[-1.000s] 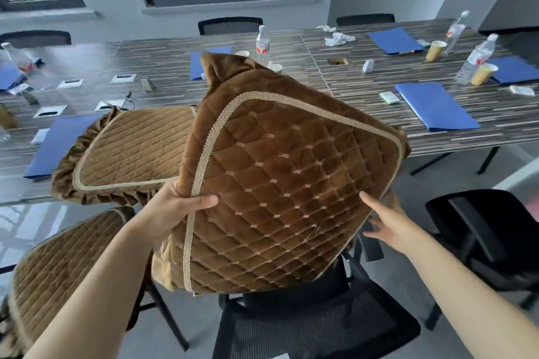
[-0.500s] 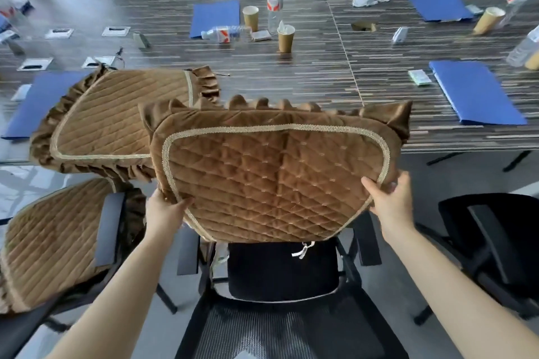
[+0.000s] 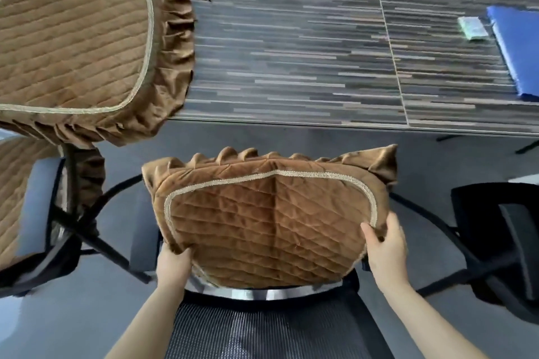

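Brown quilted cushion (image 3: 271,227), beige piping, ruffle along the far edge, is held low over the black mesh chair (image 3: 262,329), just below the near edge of the surface (image 3: 291,52). Near corners are pinched by the left grip (image 3: 174,264) and right grip (image 3: 386,248). It's been dropped down from surface height since earlier.

Both hands (image 3: 173,264) (image 3: 386,251) grip brown cushion (image 3: 268,224) above mesh chair (image 3: 262,329).
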Demonstrator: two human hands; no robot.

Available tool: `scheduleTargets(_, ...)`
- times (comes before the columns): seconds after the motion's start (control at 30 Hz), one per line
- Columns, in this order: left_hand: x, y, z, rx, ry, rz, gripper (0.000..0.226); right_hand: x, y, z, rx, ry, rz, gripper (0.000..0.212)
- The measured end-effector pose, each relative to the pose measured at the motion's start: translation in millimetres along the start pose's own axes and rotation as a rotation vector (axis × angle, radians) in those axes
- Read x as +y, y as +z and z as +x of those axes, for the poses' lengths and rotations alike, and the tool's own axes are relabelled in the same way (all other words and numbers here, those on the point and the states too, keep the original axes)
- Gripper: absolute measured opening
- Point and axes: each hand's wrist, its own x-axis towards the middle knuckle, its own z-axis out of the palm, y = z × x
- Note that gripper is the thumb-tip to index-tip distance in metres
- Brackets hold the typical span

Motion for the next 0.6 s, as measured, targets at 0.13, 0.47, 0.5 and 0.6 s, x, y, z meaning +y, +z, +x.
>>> scheduleTargets(0.13, -16, 26, 32, -0.018, -0.05, 0.078, 0.045, -3, 36, 24, -0.031, -0.127, -0.178, 0.037)
scheduleTargets(0.47, -6, 81, 148, -0.039, -0.044, 0.136, 0.049, -3, 134, 153, -0.155, -0.086, -0.5, 0.085)
scheduleTargets(0.5, -14, 86, 160, -0.078, -0.088, 0.204, 0.049, 11, 144, 162, -0.199, -0.043, -0.544, 0.089)
scheduleTargets(0.6, -38, 95, 179, -0.164, -0.167, 0.292, 0.056, 61, 166, 168, -0.311, 0.161, -0.57, 0.08)
